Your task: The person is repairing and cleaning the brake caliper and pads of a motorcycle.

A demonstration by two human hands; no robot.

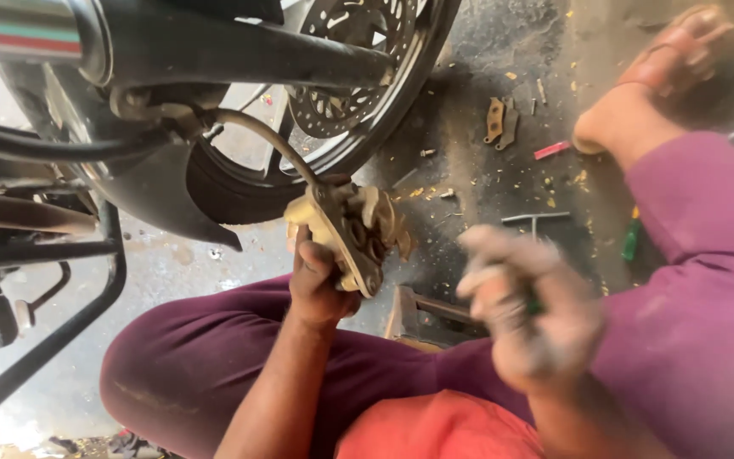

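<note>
Near the middle of the frame the left hand [320, 285] was wrapped around a brake caliper [357, 234], a chunky cast-metal block of dull gold tone with rounded lobes and a grimy, scuffed surface, held just below the wheel. A thin curved hose [269, 140] ran from its top up to the dark fork leg [239, 55] at the upper left. Behind it stood the motorcycle's front wheel [392, 93], its black rubber tyre smooth at the edge, with a perforated steel brake disc [350, 59] inside the rim. The right hand [528, 310], at centre right, was blurred and dusty grey; its fingers were curled around something dark and slim that I could not make out. The concrete floor [469, 178] at upper centre was dark, oily and strewn with yellow flecks. On it lay two flat, worn brake pads [500, 121] side by side, a small red piece [551, 150] just right of them, and a T-shaped metal tool [535, 221] nearer the right hand. The caliper had open floor to its right, while the tyre crowded it closely above. Purple trouser legs filled the lower frame.
</note>
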